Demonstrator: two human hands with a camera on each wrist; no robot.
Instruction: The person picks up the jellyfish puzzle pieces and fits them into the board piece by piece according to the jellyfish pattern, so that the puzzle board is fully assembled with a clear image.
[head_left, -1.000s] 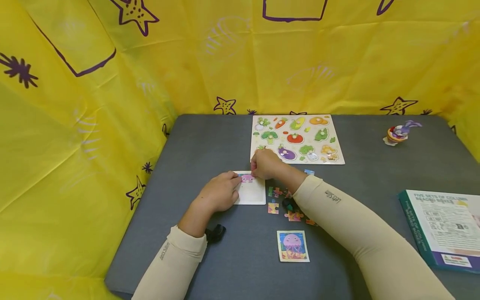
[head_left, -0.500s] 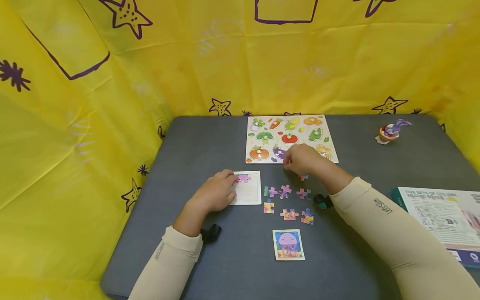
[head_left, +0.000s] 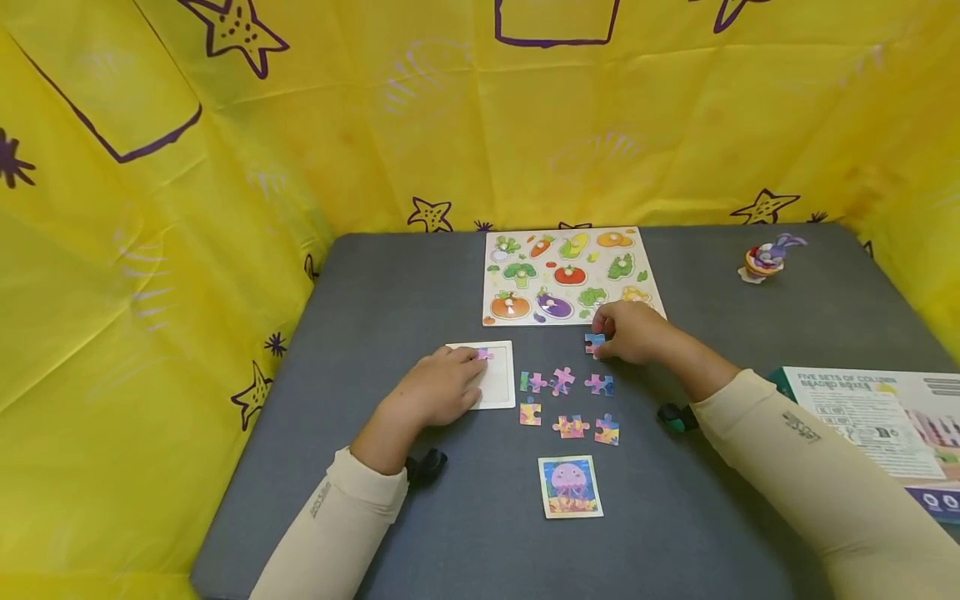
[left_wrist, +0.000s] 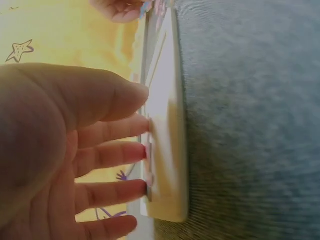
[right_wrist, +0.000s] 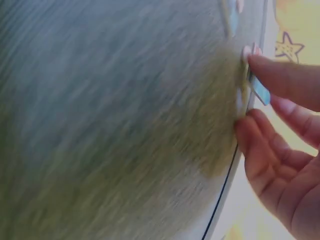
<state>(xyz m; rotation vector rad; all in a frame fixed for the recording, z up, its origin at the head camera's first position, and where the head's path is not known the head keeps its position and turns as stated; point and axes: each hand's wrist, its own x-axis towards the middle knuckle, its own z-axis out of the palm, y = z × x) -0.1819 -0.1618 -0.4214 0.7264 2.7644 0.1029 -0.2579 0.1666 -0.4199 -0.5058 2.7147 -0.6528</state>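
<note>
While your left hand rests over the white puzzle tray left of the frame's middle, your right hand is at work right of centre. The left fingers are extended and slightly spread, gripping nothing; their tips lie at a pink jigsaw piece in the tray's upper part, and the hand covers the tray's left side. Your right fingers are drawn nearly together, thumb against forefinger, pinching a blue-and-pink jigsaw piece, which the right wrist view shows tilted.

Six loose jigsaw pieces lie in two rows on the grey desk, just right of the tray. Below them, in the lower middle, lies a jellyfish picture card. A vegetable peg board sits at upper centre, its lower right corner partly behind your right hand. You have a purple-eared figurine at upper right and a bead-set box, cut by the frame, at the right edge. Yellow printed fabric hangs behind the desk.
</note>
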